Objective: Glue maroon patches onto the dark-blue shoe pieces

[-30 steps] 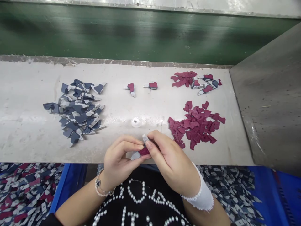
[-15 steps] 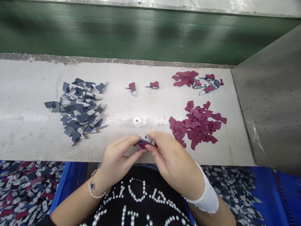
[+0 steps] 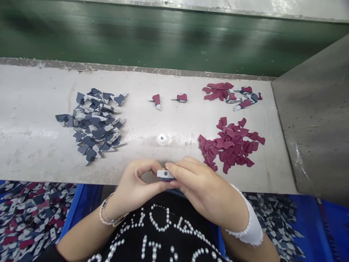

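Note:
Between my fingers, near the front edge of the bench, is a small grey plastic part [image 3: 164,174] with a hole in its top face and a dark and maroon side below. My left hand [image 3: 140,180] pinches it from the left with thumb and forefinger. From the right, my right hand [image 3: 200,187] closes over its other end, hiding much of it. A heap of blue-grey and light-grey parts [image 3: 95,125] lies to the left. On the right is a pile of loose maroon pieces [image 3: 231,145]. Two parts with maroon faces, one upright [image 3: 156,101] and one sideways [image 3: 181,97], lie farther back.
More maroon pieces [image 3: 216,90] and several assembled parts [image 3: 247,97] lie at the back right. A white round fitting [image 3: 162,138] sits mid-bench. A metal panel [image 3: 316,120] bounds the right side. Below the bench, blue bins [image 3: 79,205] hold many parts on both sides.
The held part has turned, so its grey face with the hole now points up and leftward. Both hands have come slightly nearer my body, and my right fingers have moved over the part.

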